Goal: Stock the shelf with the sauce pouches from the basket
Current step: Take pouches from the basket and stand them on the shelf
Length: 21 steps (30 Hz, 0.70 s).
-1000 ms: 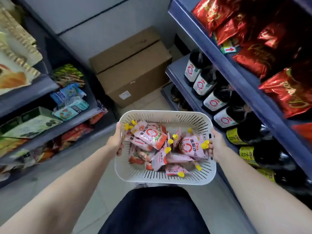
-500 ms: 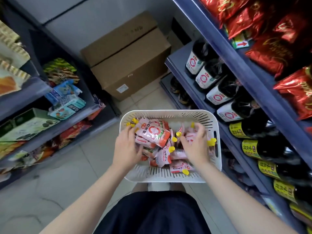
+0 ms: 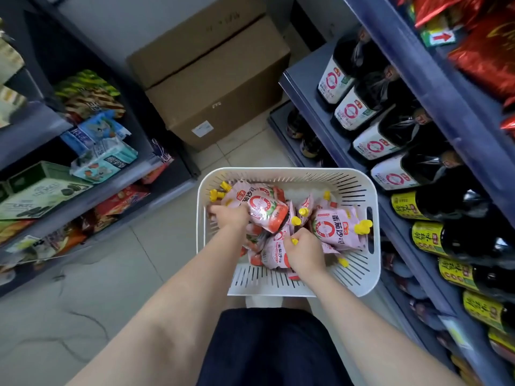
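Left hand [image 3: 230, 217] grips top pouch [image 3: 264, 210], right hand [image 3: 305, 252] grips lower pouch [image 3: 274, 253], both inside basket [image 3: 287, 171]; shelf [image 3: 302, 78] lies to basket's right.

One white basket [image 3: 348, 188] — in it a heap of pink sauce pouches [image 3: 333, 232], overlapping too much for an exact count, with eight yellow caps [image 3: 362, 227] showing. Two cardboard boxes [image 3: 223, 87]. Four white-labelled bottles [image 3: 351, 112], at least four yellow-labelled bottles [image 3: 427, 240].

White basket [image 3: 278, 171] holding pink sauce pouches [image 3: 331, 232], blue shelf [image 3: 303, 79] lined with dark bottles [image 3: 351, 112]
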Each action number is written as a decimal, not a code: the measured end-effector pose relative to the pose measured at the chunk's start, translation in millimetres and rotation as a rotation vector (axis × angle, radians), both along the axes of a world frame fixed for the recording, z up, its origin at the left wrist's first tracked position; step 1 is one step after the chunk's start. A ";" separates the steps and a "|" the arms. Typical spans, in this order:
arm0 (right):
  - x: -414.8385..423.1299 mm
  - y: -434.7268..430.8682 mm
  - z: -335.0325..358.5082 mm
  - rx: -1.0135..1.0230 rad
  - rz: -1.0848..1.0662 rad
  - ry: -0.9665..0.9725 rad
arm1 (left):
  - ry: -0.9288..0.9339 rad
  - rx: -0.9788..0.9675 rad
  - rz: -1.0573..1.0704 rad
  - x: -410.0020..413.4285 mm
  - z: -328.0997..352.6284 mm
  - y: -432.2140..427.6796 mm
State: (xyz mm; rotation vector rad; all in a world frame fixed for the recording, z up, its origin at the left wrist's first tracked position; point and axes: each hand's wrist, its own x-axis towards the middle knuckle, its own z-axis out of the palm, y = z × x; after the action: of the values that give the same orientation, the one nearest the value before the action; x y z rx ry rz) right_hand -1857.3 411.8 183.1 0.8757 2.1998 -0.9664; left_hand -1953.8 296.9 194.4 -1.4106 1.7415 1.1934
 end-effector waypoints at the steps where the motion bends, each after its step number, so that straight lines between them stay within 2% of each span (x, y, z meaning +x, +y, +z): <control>1: 2.0 0.1 1.9 -0.002 0.010 0.010 | 0.005 -0.007 -0.016 -0.4 -4.3 -0.6; 6: 14.5 0.5 7.9 -0.041 0.023 0.057 | 0.179 -0.085 -0.309 0.0 -24.3 -2.3; 12: 13.0 6.7 14.8 -0.182 -0.115 0.062 | 0.362 -0.014 -0.327 1.5 -12.1 -9.9; 14: 9.9 8.8 19.3 -0.223 -0.081 0.032 | 0.457 -0.017 -0.371 7.7 -0.1 -18.5; 17: 11.3 2.4 19.2 -0.222 -0.061 0.050 | 0.582 -0.005 -0.543 25.1 15.6 -41.4; 21: 24.2 -21.9 10.5 -0.081 0.187 0.146 | 0.645 -0.063 -0.792 44.9 18.4 -67.0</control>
State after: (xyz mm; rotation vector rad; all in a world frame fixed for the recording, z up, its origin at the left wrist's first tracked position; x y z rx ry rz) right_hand -1833.1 389.9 193.6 0.5664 2.2990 -1.0477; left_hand -1908.9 229.8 212.7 -0.2358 2.4381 1.1760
